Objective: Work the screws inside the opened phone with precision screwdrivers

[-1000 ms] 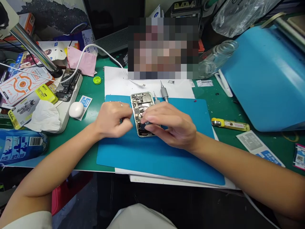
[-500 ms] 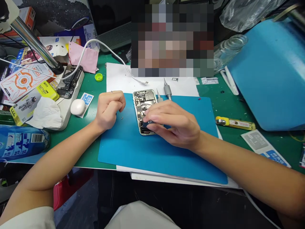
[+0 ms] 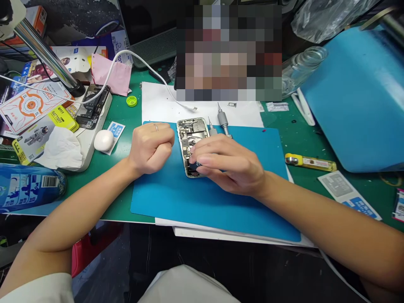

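Observation:
An opened smartphone point(image 3: 185, 143) with bare inner parts lies face up on the blue mat point(image 3: 176, 206). Over its lower half, my right hand point(image 3: 232, 164) pinches a dark screwdriver point(image 3: 193, 166) between thumb and fingers; only a bit of its handle shows and its tip is hidden. My left hand point(image 3: 151, 147) is curled into a fist just left of the phone, not touching it. Whatever the fist may hold is out of sight. Two grey screwdrivers, one larger point(image 3: 222, 120) and one smaller point(image 3: 211, 126), lie beyond my right fingers.
A white cable point(image 3: 170, 90) ends on the white paper point(image 3: 154, 101) behind the phone. A yellow utility knife point(image 3: 311, 162) lies right of the mat. On the left are a white earbud case point(image 3: 104, 140), another opened phone point(image 3: 93, 107) and a blue bottle point(image 3: 31, 187).
My left fist has shifted right, closer to the phone, covering the spot where a tiny metal piece lay. My right fingers have shifted slightly around the screwdriver handle; the phone stays put.

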{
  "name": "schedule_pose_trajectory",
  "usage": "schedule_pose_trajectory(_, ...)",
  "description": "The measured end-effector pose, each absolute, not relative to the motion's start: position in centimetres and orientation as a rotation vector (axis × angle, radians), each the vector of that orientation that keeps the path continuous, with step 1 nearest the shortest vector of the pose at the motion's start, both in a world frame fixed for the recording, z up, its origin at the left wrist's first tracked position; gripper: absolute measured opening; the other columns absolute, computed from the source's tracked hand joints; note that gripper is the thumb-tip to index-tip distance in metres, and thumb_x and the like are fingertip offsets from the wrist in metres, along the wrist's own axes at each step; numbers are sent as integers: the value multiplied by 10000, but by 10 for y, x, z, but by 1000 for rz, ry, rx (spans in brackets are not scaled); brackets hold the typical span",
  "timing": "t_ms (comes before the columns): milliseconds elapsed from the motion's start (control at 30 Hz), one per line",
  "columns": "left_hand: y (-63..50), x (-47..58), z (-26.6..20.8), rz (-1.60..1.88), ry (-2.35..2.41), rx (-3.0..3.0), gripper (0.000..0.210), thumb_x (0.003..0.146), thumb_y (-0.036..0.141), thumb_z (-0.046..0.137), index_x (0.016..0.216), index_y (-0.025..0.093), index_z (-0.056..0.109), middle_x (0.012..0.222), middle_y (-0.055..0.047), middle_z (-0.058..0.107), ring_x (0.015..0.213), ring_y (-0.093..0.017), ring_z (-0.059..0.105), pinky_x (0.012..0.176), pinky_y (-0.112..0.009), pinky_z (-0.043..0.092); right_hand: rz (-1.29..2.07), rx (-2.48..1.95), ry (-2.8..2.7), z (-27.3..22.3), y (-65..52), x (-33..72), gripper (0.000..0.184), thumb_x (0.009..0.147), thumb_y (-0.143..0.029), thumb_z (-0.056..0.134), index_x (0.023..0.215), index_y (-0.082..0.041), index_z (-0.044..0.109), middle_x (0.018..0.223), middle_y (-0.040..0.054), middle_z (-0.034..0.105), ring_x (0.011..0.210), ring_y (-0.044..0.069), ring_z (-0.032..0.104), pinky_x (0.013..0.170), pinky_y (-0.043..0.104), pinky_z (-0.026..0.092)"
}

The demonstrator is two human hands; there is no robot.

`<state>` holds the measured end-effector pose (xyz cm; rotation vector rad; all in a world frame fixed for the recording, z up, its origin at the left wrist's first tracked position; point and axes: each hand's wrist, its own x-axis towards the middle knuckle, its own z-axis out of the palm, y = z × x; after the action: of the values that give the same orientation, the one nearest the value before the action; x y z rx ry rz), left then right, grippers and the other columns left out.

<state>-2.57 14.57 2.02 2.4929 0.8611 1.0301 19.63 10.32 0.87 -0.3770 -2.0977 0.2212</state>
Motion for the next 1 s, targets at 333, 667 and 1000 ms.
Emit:
schedule_pose_trajectory(333, 147, -25, 20, 901, 847, 2619, 216, 847, 223, 350, 634, 256, 366, 574, -23, 461, 564, -196, 445, 616, -371, 361, 318, -456, -2000, 6, 104, 199, 459, 946, -111, 649, 1345, -330, 591, 1034, 23, 804, 977, 216, 790, 836, 406, 674)
schedule_pose_trajectory(667, 147, -18, 19, 627, 941, 2825, 204, 829, 320, 557, 997, 221, 614, 1032, -97, 678, 1000, -308, 567, 831, -440, 428, 337, -440, -2012, 8, 102, 201, 482, 978, -133, 609, 1422, -313, 555, 1094, 46, 787, 1037, 213, 771, 897, 408, 653)
schedule_pose_trajectory(1000, 147, -20, 18, 587, 873, 2860, 181, 871, 286, 559, 1018, 214, 637, 1108, -108, 677, 1036, -318, 560, 866, -459, 408, 195, -544, -2001, 7, 103, 203, 394, 1028, -263, 576, 1411, -353, 557, 1034, 41, 784, 1028, 237, 761, 862, 446, 663)
